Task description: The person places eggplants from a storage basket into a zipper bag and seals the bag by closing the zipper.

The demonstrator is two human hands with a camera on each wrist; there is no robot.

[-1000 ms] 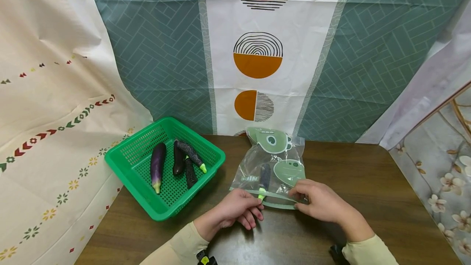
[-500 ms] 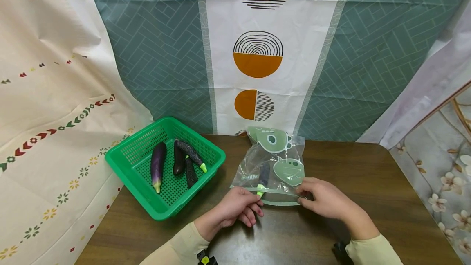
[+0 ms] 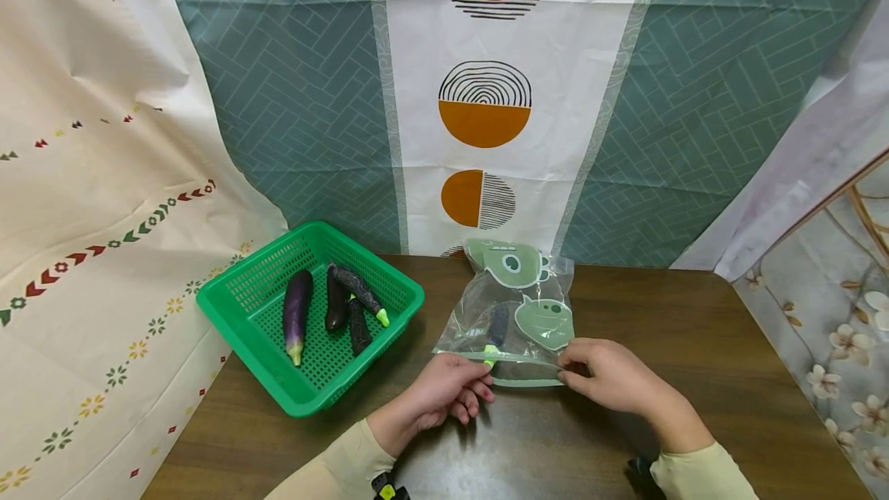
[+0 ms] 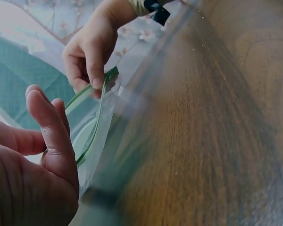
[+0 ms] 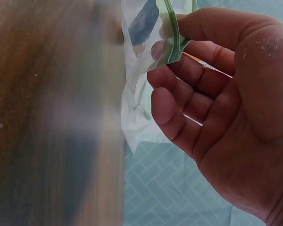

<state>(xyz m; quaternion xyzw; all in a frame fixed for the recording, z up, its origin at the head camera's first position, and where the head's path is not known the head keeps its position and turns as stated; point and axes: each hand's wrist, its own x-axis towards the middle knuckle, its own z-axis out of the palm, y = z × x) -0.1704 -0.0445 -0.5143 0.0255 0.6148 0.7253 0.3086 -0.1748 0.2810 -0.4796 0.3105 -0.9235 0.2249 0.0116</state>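
Note:
A clear zip bag (image 3: 479, 322) with green cartoon prints lies on the table, its green-edged mouth toward me. Inside it is a dark eggplant (image 3: 498, 324) with a bright green stem end near the opening. My left hand (image 3: 450, 390) pinches the left corner of the mouth between thumb and forefinger, the other fingers loosely bent. At the right corner, my right hand (image 3: 614, 376) pinches the green edge between thumb and fingers. In the left wrist view the two green strips (image 4: 98, 113) of the mouth stand apart between the hands.
A green plastic basket (image 3: 239, 330) stands at the left, holding several eggplants, one of them purple (image 3: 297, 315). Brown wooden table (image 3: 667, 315) extends to the right. Patterned cloth (image 3: 312, 99) hangs behind, with a floral panel (image 3: 840, 338) at the right side.
My right hand has shifted slightly to the right along the bag's mouth, and the front edge looks straighter. The left hand keeps its pinch at the left corner.

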